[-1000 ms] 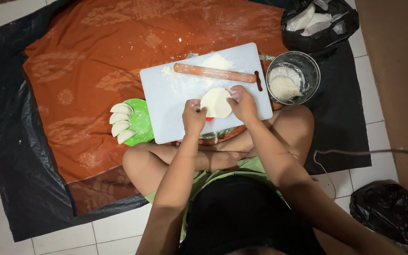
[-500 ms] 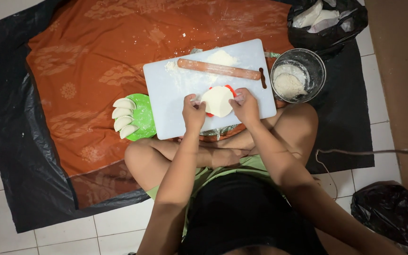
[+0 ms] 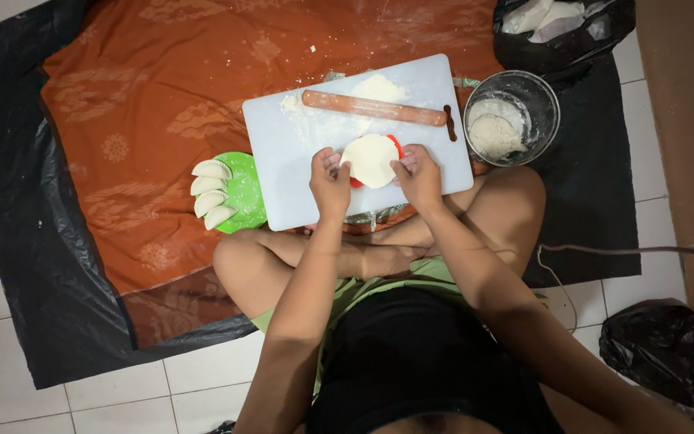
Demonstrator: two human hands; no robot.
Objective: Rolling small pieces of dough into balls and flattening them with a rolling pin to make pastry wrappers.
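A round flat piece of white dough lies over a red round mould on the white cutting board. My left hand holds the mould's left edge and my right hand holds its right edge, fingers touching the dough. A wooden rolling pin rests across the far part of the board beside a patch of flour. I sit cross-legged with the board in front of my knees.
A green plate with several folded dumplings sits left of the board. A metal bowl of flour stands to the right. Black bags lie at top right and bottom right. An orange cloth covers a black sheet on tiled floor.
The view has shifted slightly. The dough now lies flatter and centred over the red mould, and both hands have spread to its sides.
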